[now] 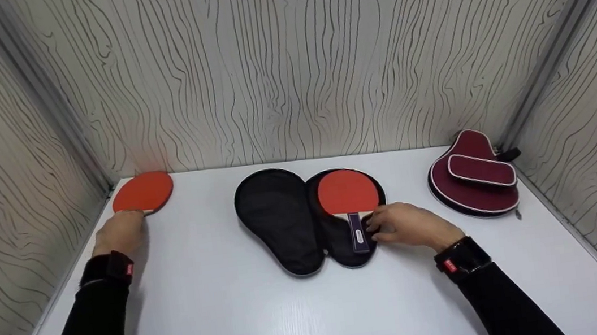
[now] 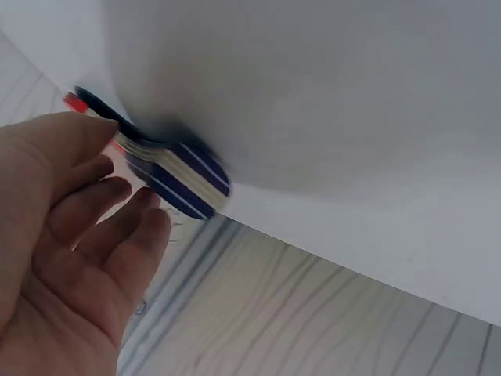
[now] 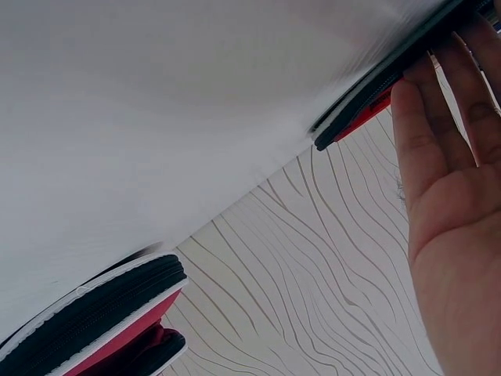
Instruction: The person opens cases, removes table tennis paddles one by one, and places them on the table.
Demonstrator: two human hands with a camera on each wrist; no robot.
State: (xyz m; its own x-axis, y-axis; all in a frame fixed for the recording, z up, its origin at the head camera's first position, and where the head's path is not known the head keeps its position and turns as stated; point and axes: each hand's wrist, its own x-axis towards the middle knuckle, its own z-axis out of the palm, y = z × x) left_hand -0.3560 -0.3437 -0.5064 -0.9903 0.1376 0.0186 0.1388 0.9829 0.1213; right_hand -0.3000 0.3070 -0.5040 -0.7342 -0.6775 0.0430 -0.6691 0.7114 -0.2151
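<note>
At the far left lies a red table tennis paddle. My left hand has its thumb and fingers around its handle; in the left wrist view the striped blue-and-cream handle end sticks out past the fingers. A black paddle case lies spread open in the middle. On its right half rests a second red paddle, its dark handle toward me. My right hand is beside that handle, over the right edge of the case, with loosely extended fingers.
A maroon paddle case with white piping and a small front pocket lies at the right of the white table. Patterned panels stand behind the table and along both sides.
</note>
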